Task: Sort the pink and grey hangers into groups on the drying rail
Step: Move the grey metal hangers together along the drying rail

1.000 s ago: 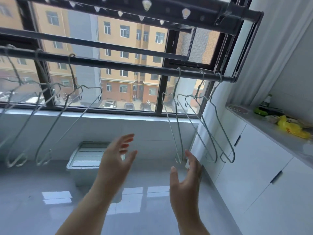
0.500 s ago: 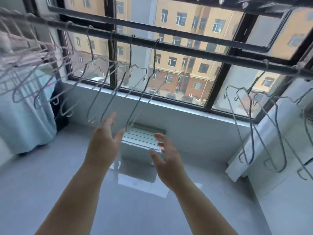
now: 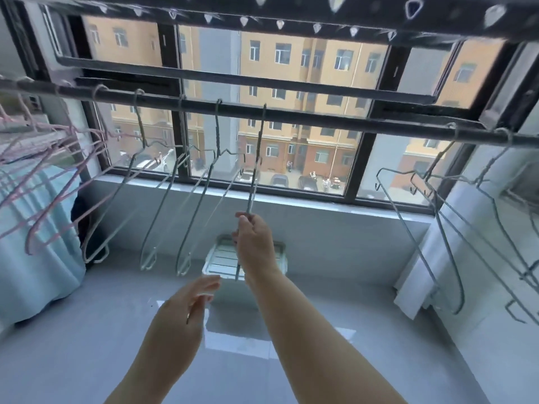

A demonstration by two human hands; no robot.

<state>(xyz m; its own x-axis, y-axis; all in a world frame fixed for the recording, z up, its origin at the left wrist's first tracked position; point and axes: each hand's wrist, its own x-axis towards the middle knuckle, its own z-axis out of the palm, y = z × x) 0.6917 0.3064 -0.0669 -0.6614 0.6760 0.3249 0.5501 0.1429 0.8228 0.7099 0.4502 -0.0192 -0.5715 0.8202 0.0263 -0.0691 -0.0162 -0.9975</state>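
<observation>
Head cam, looking up at the drying rail (image 3: 350, 119) across the window. The right hand (image 3: 254, 243) is up and pinching the lower part of a grey hanger (image 3: 256, 158) between thumb and fingertips. That hanger is seen edge-on, with its hook on the rail about mid-span and its bottom end poking out under the hand.

The left hand (image 3: 183, 313) sits lower and a bit to the left. Its fingers are loosely stretched out and not gripping anything I can make out. It's clear of the held hanger, near its bottom tip.

Three more grey hangers (image 3: 217, 126) hang just left of the held one, spaced along the rail. Another bunch of grey ones (image 3: 439, 157) is well apart at the right end. The pink hangers (image 3: 90, 135) are crowded together at the far left end, over a light blue cloth (image 3: 35, 272).

There's a white crate (image 3: 218, 258) on the floor under the window, partly behind the right forearm
</observation>
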